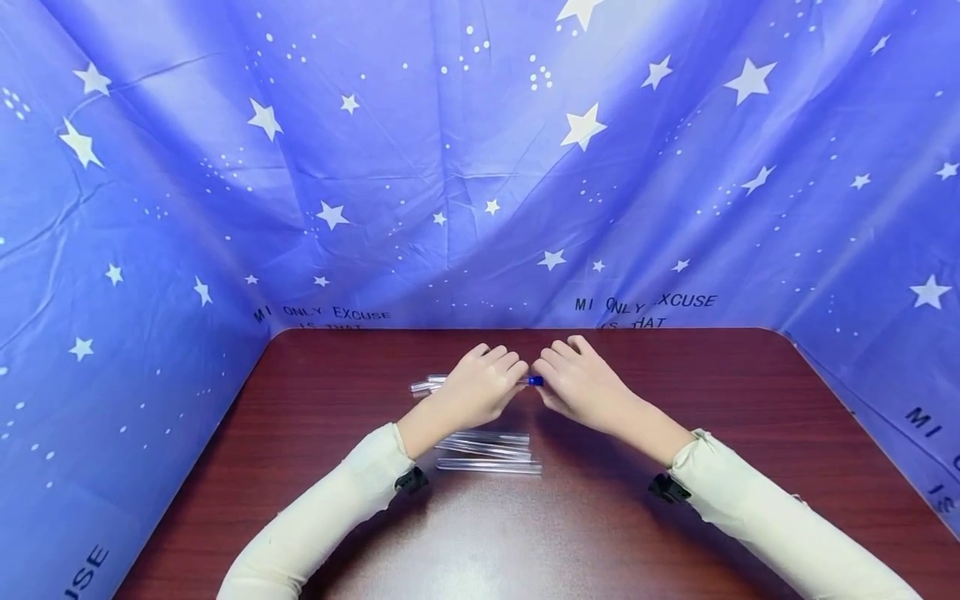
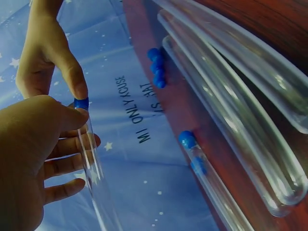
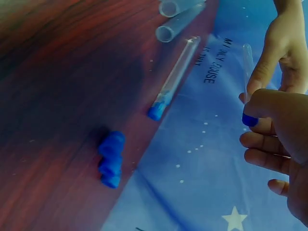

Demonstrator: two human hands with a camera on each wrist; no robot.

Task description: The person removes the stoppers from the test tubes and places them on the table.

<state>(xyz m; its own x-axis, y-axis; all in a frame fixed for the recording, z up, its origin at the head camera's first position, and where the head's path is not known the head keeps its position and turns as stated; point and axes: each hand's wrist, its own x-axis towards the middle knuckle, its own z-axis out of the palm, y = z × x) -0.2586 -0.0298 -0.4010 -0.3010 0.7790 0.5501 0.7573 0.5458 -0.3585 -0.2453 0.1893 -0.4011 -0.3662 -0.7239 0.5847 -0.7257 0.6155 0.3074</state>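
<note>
Head view: above the bench [image 1: 600,542], the left hand [image 1: 480,387] pinches a clear tube [image 2: 97,192], other fingers loose; the right hand [image 1: 585,385] pinches its blue cap [image 2: 82,103]. Uneven thumb pressure could skew the cap.

Head view's looking v. bright, w/ glare pooling on nr side of bench [image 1: 480,525], cloth [image 1: 480,150] glowing high above bench. Wrist views're running dimmer, softer; tubes [image 2: 236,115] on bench are glinting.

Blue-violet creased fabric hangings [image 1: 405,150], printed with white five-pointed stars [image 1: 584,127] and black lettering [image 1: 362,314], lined left, back and right; glossy red-brown wood-grain surface [image 1: 615,533], far corners rounded, bore pale glare [image 1: 472,542].
</note>
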